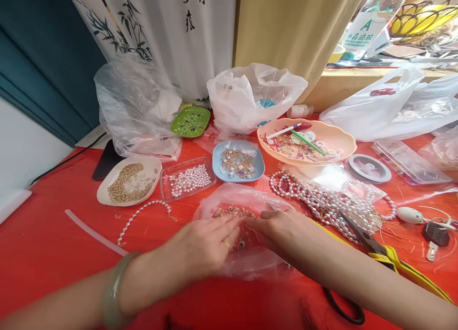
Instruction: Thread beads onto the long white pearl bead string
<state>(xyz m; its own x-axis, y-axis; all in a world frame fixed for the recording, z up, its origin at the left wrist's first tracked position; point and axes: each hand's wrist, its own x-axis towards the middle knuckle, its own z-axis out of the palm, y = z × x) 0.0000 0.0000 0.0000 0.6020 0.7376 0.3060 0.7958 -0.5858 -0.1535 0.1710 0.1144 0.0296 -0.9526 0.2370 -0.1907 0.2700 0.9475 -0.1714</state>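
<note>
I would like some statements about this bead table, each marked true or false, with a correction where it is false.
1. Both hands rest on a clear plastic bag of small gold pieces. True: the left hand and the right hand lie on it.
2. The white pearls are in a round green dish. False: they lie in a clear rectangular tray; the green dish is further back.
3. The left wrist wears a pale green bangle. True.
4. The scissors have red handles. False: the handles are yellow and black.
5. The blue dish holds only pens. False: it holds mixed beads; the pens lie in the peach bowl.
</note>
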